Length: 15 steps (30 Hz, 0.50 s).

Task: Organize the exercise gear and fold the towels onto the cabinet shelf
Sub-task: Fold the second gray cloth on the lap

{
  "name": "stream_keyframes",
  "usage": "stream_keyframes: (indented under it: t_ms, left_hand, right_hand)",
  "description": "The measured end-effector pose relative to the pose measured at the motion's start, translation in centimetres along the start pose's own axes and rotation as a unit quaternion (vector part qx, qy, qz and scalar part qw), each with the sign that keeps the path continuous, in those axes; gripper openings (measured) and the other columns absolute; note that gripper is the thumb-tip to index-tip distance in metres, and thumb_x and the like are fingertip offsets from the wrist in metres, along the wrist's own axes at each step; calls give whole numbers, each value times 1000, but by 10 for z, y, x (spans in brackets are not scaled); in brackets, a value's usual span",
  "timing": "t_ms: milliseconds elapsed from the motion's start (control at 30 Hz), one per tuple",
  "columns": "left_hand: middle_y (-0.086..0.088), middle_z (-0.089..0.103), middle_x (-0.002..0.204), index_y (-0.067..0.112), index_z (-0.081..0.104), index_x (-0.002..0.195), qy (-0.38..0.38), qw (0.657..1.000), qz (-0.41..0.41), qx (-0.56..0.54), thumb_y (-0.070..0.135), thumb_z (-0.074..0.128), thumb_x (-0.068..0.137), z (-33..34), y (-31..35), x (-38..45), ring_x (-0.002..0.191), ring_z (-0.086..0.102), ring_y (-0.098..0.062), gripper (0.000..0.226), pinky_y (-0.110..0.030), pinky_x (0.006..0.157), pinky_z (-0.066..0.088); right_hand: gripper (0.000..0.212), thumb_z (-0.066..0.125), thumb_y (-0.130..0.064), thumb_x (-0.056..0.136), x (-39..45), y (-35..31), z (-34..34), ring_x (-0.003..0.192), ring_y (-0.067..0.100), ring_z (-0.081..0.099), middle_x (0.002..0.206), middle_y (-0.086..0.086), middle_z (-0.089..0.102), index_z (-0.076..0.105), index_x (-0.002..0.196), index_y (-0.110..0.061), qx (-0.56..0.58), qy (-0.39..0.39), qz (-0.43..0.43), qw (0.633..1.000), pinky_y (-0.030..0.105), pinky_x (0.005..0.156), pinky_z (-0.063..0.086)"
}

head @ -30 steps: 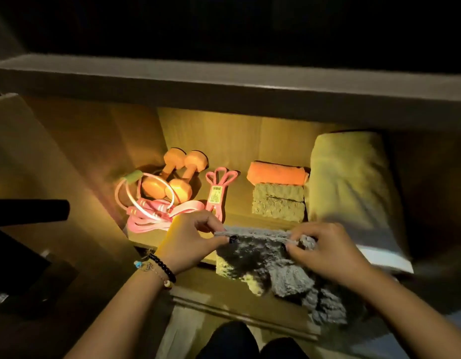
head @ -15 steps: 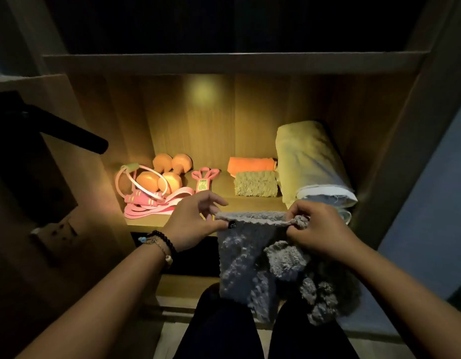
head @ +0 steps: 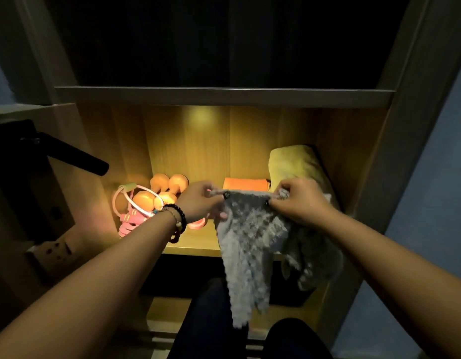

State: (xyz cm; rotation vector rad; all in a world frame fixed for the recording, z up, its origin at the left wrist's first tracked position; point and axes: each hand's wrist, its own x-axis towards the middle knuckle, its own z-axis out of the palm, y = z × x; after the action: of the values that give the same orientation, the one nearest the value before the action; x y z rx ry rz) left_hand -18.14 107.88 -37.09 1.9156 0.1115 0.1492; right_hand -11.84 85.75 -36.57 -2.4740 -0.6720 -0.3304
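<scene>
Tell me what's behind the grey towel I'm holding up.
Above the grey towel, an orange folded cloth shows on the shelf. Anything below it there is covered.

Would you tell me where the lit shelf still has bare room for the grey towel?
Bare wood shows on the lit wooden shelf at its front middle, between the coiled pink skipping rope and the hanging fluffy grey towel. The left end is crowded with orange dumbbells; the right holds a rolled yellow-green towel.

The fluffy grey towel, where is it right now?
In the head view the fluffy grey towel hangs centre-right before the lit wooden shelf, pinched along its top edge by the left hand and right hand.
</scene>
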Motion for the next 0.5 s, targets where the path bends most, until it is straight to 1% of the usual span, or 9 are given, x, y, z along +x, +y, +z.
stream_keyframes:
  t_ms: [67,100,133,200,267,333,400,467,500]
  left_hand:
    - [-15,66,83,-1,57,100,53,997,39,-28,3,62,90,-7,13,13,53,68,-9,11,-16,46,50]
    - [-15,67,84,0,58,95,74,995,63,-37,3,64,89,-11,19,18,55,69,-9,10,-15,49,51]
    - [-14,69,84,1,58,91,92,991,83,-43,4,66,87,-16,23,20,59,70,-10,9,-15,51,52]
    - [-9,71,85,7,61,88,127,985,112,-24,5,68,85,-22,22,19,68,72,-12,8,-16,57,53]
    - [-3,71,85,12,63,85,152,981,119,5,5,70,84,-23,7,10,73,70,-10,10,-18,61,55]
    - [0,70,83,12,65,83,161,979,125,12,1,72,81,-20,-21,-9,71,67,-6,12,-20,65,56]
    - [2,72,85,6,67,85,155,980,123,22,-2,73,79,-13,-58,-31,75,68,-3,12,-20,72,55]
    - [3,73,89,5,68,85,140,986,84,31,-3,73,78,-4,-95,-58,84,69,-3,12,-20,79,54]
    - [4,73,90,8,68,84,136,989,61,24,-3,73,78,1,-113,-72,87,69,-3,13,-20,81,54]
  right_hand:
    - [12,68,-23,82,20,-6,-8,79,21,62,80,5,67,68,80,-11,16,82,-37,996,36,71,51]
    - [8,69,-20,81,27,-9,-12,80,21,63,80,4,67,67,81,-12,31,119,-56,991,34,72,51]
    - [4,69,-18,81,32,-12,-16,80,19,62,81,3,67,67,81,-14,50,146,-70,986,32,72,49]
    - [5,70,-15,80,31,-16,-16,80,13,59,83,-2,65,65,82,-17,80,166,-82,979,26,72,45]
    - [7,70,-14,78,21,-14,-1,79,13,59,81,-3,65,65,80,-18,88,153,-87,980,27,71,44]
    - [9,71,-13,75,1,-6,25,75,15,60,79,-2,67,65,77,-19,85,117,-84,986,29,69,46]
    - [9,71,-12,75,-25,4,54,67,5,57,78,-5,67,65,75,-19,93,57,-65,992,25,65,43]
    - [13,72,-9,76,-56,14,83,66,-2,56,75,-11,65,66,73,-20,107,8,-70,992,19,62,41]
    - [17,73,-8,76,-71,18,96,69,-3,58,75,-13,65,65,72,-22,115,-11,-79,990,18,63,43]
